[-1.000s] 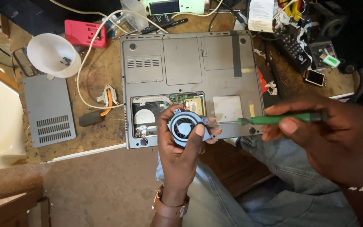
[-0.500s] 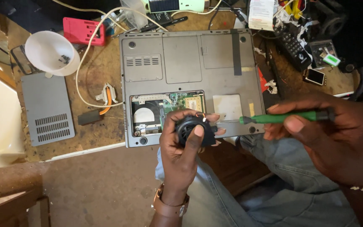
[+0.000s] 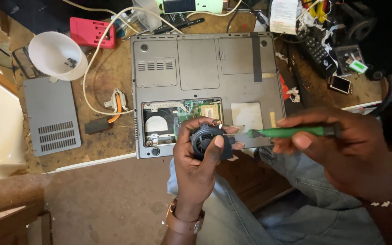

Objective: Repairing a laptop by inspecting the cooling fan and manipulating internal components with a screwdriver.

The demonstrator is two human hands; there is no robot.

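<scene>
A grey laptop (image 3: 205,63) lies upside down on the worn wooden bench, with one bottom compartment (image 3: 169,122) uncovered and a circuit board showing inside. My left hand (image 3: 200,168) holds a small round black cooling fan (image 3: 203,138) just in front of the laptop's near edge, thumb across its face. My right hand (image 3: 341,154) grips a green-handled screwdriver (image 3: 291,132), held level with its tip against the fan's upper right corner.
A grey vented cover panel (image 3: 51,115) lies left of the laptop. Behind it stand a white bowl (image 3: 55,55) with small screws and a red box (image 3: 92,31). A white cable, small pliers (image 3: 115,102) and cluttered electronics (image 3: 336,41) surround the laptop.
My left hand has turned the fan from showing its pale blue face to its black side. The screwdriver tip has come in against the fan.
</scene>
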